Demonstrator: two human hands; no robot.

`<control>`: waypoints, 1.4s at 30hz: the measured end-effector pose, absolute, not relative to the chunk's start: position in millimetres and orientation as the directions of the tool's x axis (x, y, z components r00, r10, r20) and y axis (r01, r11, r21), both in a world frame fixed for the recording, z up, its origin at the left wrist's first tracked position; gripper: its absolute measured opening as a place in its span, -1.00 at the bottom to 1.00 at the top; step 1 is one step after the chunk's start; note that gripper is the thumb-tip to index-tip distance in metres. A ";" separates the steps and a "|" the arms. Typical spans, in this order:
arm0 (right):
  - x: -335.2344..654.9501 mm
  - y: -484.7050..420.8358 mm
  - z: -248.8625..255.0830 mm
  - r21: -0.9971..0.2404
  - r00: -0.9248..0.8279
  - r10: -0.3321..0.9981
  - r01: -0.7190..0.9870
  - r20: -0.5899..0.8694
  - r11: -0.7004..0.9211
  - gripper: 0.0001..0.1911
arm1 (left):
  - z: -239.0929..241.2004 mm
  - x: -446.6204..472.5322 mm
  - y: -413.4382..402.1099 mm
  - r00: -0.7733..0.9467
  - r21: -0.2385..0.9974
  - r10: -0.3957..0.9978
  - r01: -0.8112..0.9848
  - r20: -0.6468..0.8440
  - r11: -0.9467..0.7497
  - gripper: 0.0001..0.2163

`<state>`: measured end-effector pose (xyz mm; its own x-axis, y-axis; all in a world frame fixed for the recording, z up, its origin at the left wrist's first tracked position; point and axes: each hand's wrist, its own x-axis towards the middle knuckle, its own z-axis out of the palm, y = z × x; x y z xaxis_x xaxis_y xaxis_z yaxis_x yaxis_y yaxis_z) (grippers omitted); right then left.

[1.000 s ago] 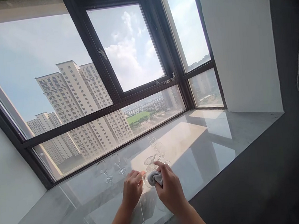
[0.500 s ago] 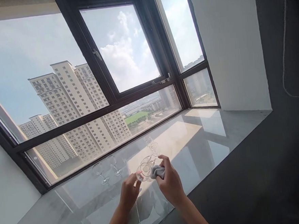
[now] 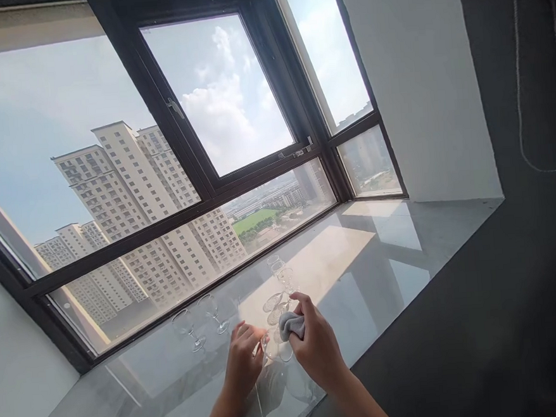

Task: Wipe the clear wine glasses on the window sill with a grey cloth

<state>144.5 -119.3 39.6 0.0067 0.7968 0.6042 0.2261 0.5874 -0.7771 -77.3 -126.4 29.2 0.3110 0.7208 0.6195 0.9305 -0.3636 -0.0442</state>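
Note:
Over the near edge of a glossy marble sill (image 3: 386,252), my left hand (image 3: 242,362) is closed on a clear wine glass (image 3: 274,346), held between both hands. Pressed against that glass is a small grey cloth (image 3: 291,325), which my right hand (image 3: 316,347) grips in closed fingers. Two wine glasses (image 3: 188,327) (image 3: 213,311) stand upright on the sill to the left, close to the window. More clear glasses (image 3: 279,284) are grouped just beyond my hands; their outlines overlap.
A large dark-framed window (image 3: 194,176) runs along the back of the sill, with tower blocks outside. A white wall (image 3: 421,84) closes the sill on the right. A dark floor (image 3: 481,334) lies to the right of the sill. A thin cord (image 3: 520,90) hangs at the top right.
The glass in my hands has dropped lower and turned since half a second ago. The view has shifted slightly left. The standing glasses have not moved.

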 end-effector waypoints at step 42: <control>164.9 -96.4 34.9 -0.914 0.146 0.925 0.267 0.351 0.305 -0.46 | 11.4 -89.3 -107.4 0.002 0.334 0.829 0.915 0.559 -0.227 -0.64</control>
